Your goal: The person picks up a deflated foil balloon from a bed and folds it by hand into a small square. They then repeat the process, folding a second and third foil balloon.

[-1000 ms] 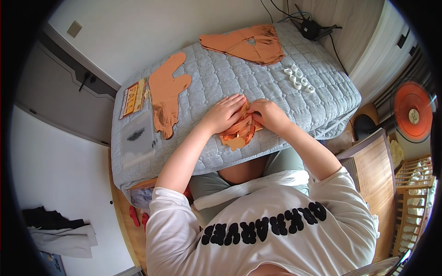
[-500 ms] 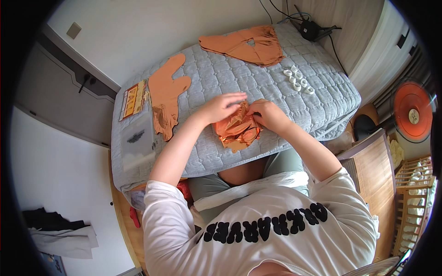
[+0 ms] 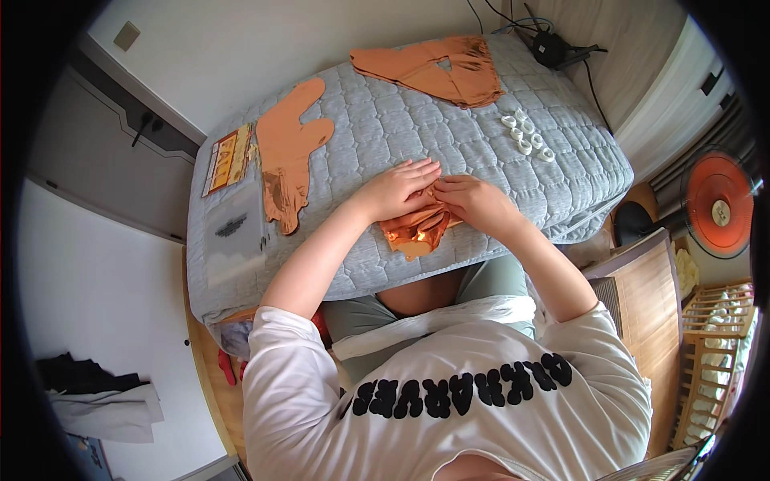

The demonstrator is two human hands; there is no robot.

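Observation:
A crumpled, shiny copper-orange foil balloon (image 3: pixel 417 234), deflated, lies on the quilted mattress in front of me. My left hand (image 3: pixel 399 191) rests over its far left part, fingers stretched out flat and pointing right. From the right, my right hand (image 3: pixel 479 204) has its fingers bent onto the foil's upper edge, gripping it close to the left fingertips. The right thumb is mostly hidden. Beyond my left forearm is a flat deflated foil balloon (image 3: pixel 290 148) with rounded lobes. Another flat copper foil balloon (image 3: pixel 409 66) is spread at the far side.
Several small white ribbon rolls (image 3: pixel 536 145) sit at the right of the grey mattress (image 3: pixel 353 276). A printed packet (image 3: pixel 228 159) and a clear plastic bag (image 3: pixel 234 240) are at the left. An orange fan (image 3: pixel 718 204) stands right, and a black device with cables (image 3: pixel 549 50) at the far corner.
My left hand has come down from above the foil and lies flat on it. My right fingers have moved from the foil's right side onto its upper edge, close to the left hand.

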